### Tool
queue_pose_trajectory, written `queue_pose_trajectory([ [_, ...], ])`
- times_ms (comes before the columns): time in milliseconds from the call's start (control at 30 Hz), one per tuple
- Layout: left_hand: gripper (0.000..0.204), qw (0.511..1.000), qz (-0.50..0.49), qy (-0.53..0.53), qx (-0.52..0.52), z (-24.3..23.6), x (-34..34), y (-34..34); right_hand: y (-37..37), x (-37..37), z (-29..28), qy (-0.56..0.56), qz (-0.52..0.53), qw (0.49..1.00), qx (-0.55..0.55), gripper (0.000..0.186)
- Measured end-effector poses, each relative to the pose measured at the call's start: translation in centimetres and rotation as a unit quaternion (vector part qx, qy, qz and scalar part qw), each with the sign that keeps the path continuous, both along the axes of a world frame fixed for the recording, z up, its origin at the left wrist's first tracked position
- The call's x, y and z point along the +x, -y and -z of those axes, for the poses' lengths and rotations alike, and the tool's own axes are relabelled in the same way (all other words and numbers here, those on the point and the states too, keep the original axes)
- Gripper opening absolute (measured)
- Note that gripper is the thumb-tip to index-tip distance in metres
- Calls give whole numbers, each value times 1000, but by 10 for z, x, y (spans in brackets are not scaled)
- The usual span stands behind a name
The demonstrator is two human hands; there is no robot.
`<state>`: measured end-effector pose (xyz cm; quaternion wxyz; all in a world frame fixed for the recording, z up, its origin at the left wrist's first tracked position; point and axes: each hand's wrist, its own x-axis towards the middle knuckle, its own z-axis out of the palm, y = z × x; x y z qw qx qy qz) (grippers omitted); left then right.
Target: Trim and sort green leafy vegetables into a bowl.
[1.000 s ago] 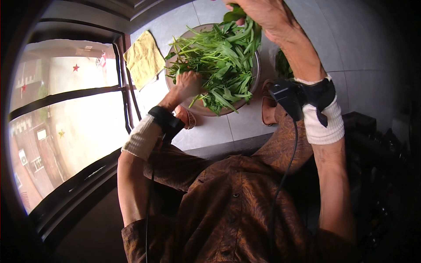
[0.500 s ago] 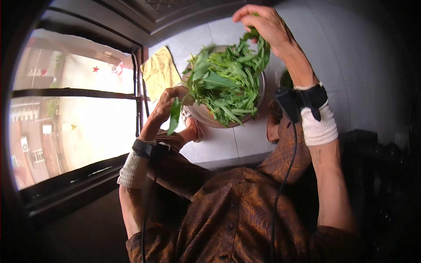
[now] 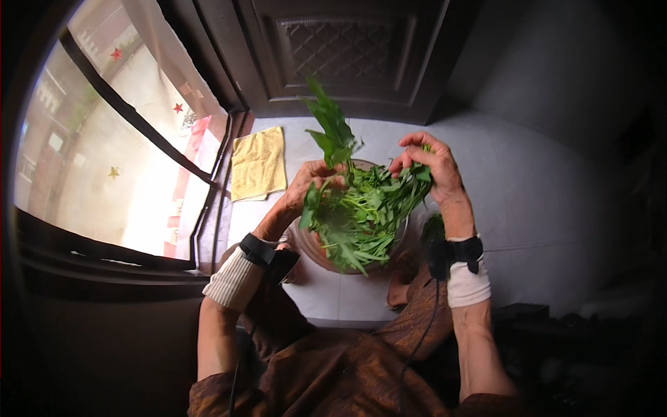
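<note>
A heap of leafy green vegetables [image 3: 368,226] with long narrow leaves fills a round basin [image 3: 306,251] on the floor between my feet. At the basin's left side, my left hand [image 3: 314,184] is closed around a leafy stem [image 3: 331,128] whose leaves stick up past the fingers. On the right, my right hand [image 3: 434,165] has its fingers curled on a bunch of greens [image 3: 419,182] at the edge of the heap. Its fingertips are partly hidden among the leaves.
A folded yellow cloth [image 3: 258,164] lies on the grey tiled floor [image 3: 514,208] beyond my left hand. A dark panelled door [image 3: 340,48] stands at the back. Glass panes [image 3: 132,139] in a dark frame are on the left. More greens [image 3: 433,227] lie right of the basin.
My right hand has come down and nearer from beyond the basin. My left hand has moved in over the heap, and its stem now points up. The view has tilted, showing more of the door.
</note>
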<state>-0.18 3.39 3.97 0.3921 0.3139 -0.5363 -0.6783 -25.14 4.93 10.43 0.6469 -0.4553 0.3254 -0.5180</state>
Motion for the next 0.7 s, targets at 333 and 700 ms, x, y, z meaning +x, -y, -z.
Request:
queue_pose_trajectory([
  [333,23,993,104,-28,-52,4,-20,12,-1,10,-5,-70,-19,997,24,13],
  [700,17,990,119,-2,-80,62,-14,29,-9,26,-6,-228,5,972,-55,15],
])
